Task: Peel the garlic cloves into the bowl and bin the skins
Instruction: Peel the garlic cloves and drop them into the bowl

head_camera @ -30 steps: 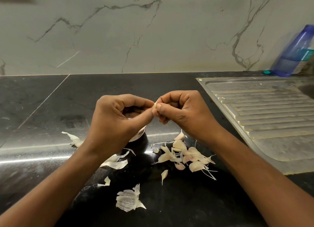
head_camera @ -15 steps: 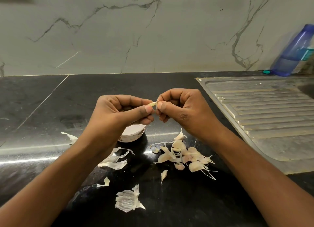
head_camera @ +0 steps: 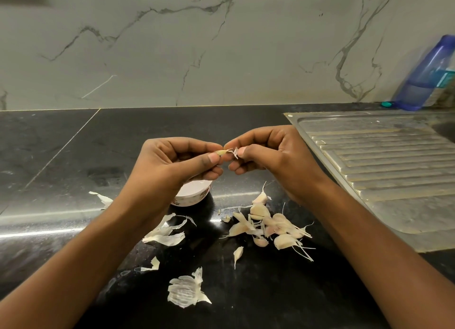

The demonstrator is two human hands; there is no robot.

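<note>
My left hand (head_camera: 177, 163) pinches a small garlic clove (head_camera: 220, 152) between thumb and forefinger, above the black counter. My right hand (head_camera: 273, 156) grips a thin strip of skin (head_camera: 235, 152) that still hangs from the clove's tip. A small white bowl (head_camera: 194, 195) stands on the counter under my left hand, mostly hidden by it. A heap of unpeeled cloves (head_camera: 270, 226) lies below my right wrist. Loose skins (head_camera: 165, 235) and a papery bulb husk (head_camera: 186, 289) are scattered nearer to me.
A steel sink drainboard (head_camera: 384, 171) fills the right side of the counter. A blue bottle (head_camera: 428, 77) leans against the marble wall at the back right. Another scrap of skin (head_camera: 102, 198) lies left of my left forearm.
My hands have drawn slightly apart and the skin strip now stretches between them, away from the clove. More of the bowl shows under my left hand.
</note>
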